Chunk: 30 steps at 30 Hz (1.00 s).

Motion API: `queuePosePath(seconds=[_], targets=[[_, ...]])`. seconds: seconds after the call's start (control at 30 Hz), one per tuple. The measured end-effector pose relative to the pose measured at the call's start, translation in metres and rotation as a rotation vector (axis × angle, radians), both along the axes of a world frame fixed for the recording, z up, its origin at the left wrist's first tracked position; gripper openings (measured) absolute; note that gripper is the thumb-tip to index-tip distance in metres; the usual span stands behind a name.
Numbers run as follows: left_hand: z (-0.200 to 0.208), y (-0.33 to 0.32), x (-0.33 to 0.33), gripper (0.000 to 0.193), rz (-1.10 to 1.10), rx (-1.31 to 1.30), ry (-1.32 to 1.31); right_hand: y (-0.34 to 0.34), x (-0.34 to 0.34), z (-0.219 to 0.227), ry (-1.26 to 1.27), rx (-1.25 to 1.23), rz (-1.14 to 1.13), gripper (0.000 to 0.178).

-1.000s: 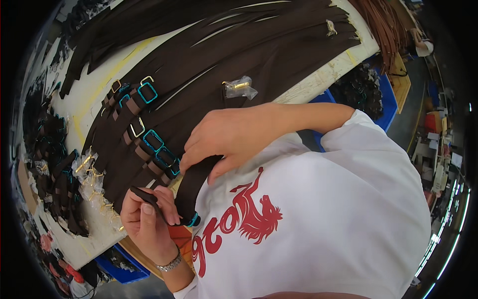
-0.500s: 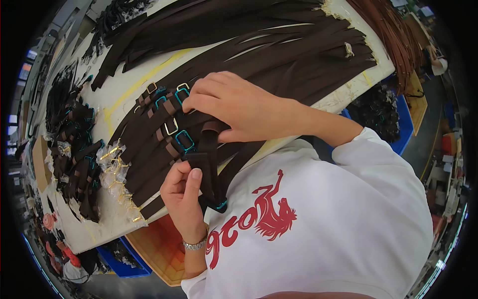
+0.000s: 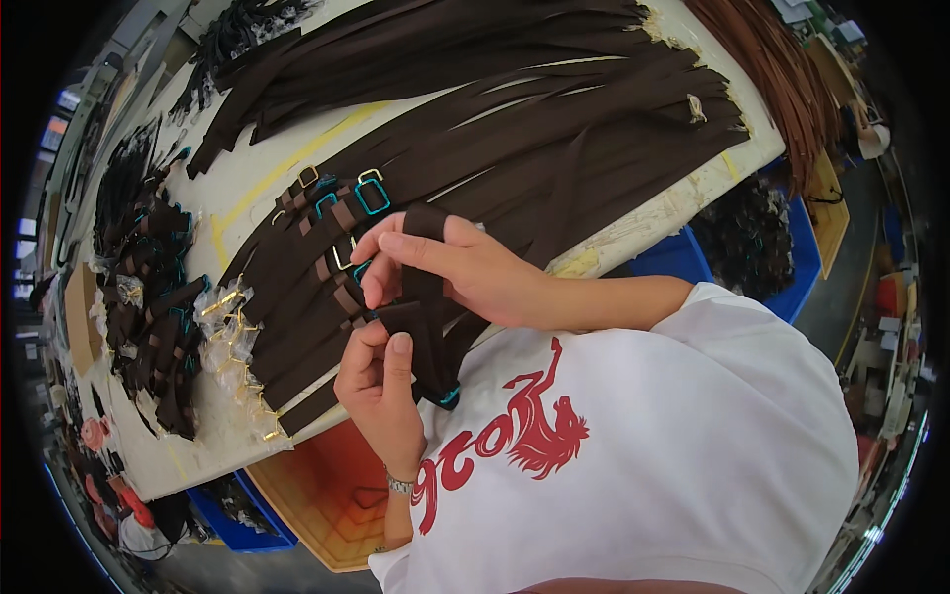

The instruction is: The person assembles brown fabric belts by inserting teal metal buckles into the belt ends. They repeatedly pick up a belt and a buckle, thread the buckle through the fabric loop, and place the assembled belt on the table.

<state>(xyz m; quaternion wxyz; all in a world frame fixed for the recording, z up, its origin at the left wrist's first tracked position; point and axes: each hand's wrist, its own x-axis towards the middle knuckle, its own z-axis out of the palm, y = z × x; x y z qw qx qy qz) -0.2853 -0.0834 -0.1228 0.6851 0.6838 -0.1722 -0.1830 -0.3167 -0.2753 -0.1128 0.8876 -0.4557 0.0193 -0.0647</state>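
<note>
The left hand [image 3: 381, 406] pinches the end of a dark brown strap [image 3: 426, 342] between thumb and fingers; the strap hangs down close to the white shirt [image 3: 673, 416], near the table's front edge; a small blue buckle [image 3: 450, 397] sits at its low end; the right hand [image 3: 475, 277] is up over the table with its fingers bent and its thumb reaching across; some dark strap shows up against its fingers, but I cannot tell if the hand grips it; a silver watch [image 3: 401, 486] is round the left wrist.

Just past the right hand, a blue-edged buckle [image 3: 374, 212] and a gold buckle [image 3: 370, 174] lie on the straps; lots of long brown straps [image 3: 554, 148] lie side by side on the white table [image 3: 653, 220]; more brown straps [image 3: 445, 49] lie farther back; clear bags [image 3: 233, 342] with gold bits are on the left; next to them is a messy heap of black straps [image 3: 158, 337] with blue buckles in it; thin red-brown cords [image 3: 762, 79] hang at the far right corner; a blue bin [image 3: 807, 257] stands on the right, and a yellow-orange bin [image 3: 317, 540] is below the front edge.
</note>
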Motion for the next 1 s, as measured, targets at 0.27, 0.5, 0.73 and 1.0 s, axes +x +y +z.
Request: queuePosePath(seconds=[0.27,0.5,0.73,1.0], targets=[[0.015,-0.005,0.010,0.012,0.011,-0.092,0.147,-0.005,0.002,-0.001,0.075,-0.240,0.233,0.037],[0.015,-0.012,0.012,0.010,-0.131,-0.002,0.315,-0.013,-0.002,-0.019,0.094,-0.142,0.252,0.025],[0.014,-0.007,0.019,0.023,-0.346,0.063,0.269,-0.019,-0.003,-0.024,0.155,-0.309,0.293,0.024],[0.019,-0.012,0.006,0.022,-0.177,0.114,0.247,-0.017,-0.007,-0.019,0.164,-0.380,0.245,0.027]])
